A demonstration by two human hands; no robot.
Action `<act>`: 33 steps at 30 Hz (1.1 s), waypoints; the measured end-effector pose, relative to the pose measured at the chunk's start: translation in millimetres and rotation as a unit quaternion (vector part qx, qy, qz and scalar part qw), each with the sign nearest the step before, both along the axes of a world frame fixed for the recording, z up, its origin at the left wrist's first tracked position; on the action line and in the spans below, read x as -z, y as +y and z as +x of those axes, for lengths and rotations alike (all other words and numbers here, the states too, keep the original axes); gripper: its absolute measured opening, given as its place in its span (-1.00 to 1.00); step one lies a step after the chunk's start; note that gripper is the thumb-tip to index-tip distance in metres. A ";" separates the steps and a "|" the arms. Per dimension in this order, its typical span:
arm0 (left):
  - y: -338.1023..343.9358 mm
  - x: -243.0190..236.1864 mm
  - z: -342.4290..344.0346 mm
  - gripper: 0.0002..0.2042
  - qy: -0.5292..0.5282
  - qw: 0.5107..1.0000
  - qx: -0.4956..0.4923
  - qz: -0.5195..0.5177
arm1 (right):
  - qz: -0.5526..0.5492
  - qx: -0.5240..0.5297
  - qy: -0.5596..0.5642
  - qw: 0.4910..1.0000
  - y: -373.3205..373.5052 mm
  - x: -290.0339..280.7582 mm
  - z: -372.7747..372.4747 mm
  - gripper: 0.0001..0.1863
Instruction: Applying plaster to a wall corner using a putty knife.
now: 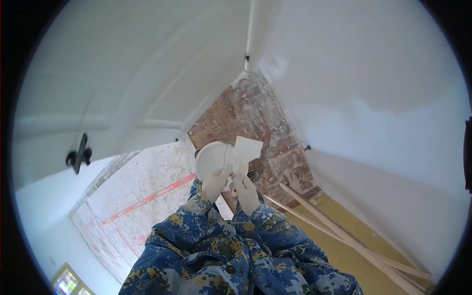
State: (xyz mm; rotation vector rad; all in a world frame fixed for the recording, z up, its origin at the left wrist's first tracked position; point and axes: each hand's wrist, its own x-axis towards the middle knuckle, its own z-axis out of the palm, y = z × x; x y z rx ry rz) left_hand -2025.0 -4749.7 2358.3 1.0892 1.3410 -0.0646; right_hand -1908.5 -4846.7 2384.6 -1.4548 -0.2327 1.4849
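A round white bucket [210, 158] with a thin wire handle is in front of my body, its inside coated pale. My left hand [216, 184], in a whitish glove, is closed on the near rim of the bucket. Just right of it, my gloved right hand [246, 193] grips the handle of a putty knife. The knife's wide, pale-coated blade [249, 148] points away from me, beside the bucket's right edge. Both my camouflage sleeves are spotted with white. The fingers under the bucket rim are hidden.
A white door [128, 73] with a black handle [79, 153] stands at the left. A smeared white wall [373, 83] rises at the right. Wooden poles [339, 231] lean at the lower right. Worn brown flooring [255, 108] meets a white sheet [142, 191] with red stripes.
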 end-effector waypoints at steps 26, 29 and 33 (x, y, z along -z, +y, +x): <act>35.2 2.3 -289.3 -0.82 -0.151 0.976 0.077 0.136 | 0.436 -0.061 -0.528 0.726 164.1 -215.6 -201.6 -0.40; -27.3 -44.7 -320.9 -0.82 -0.172 0.977 0.041 0.119 | 0.513 -0.085 -0.522 0.676 153.3 -243.3 -251.4 -0.44; -106.4 -120.2 -475.7 -0.79 -0.124 0.978 -0.153 0.072 | 0.509 -0.120 -0.623 0.582 114.6 -279.2 -395.8 -0.49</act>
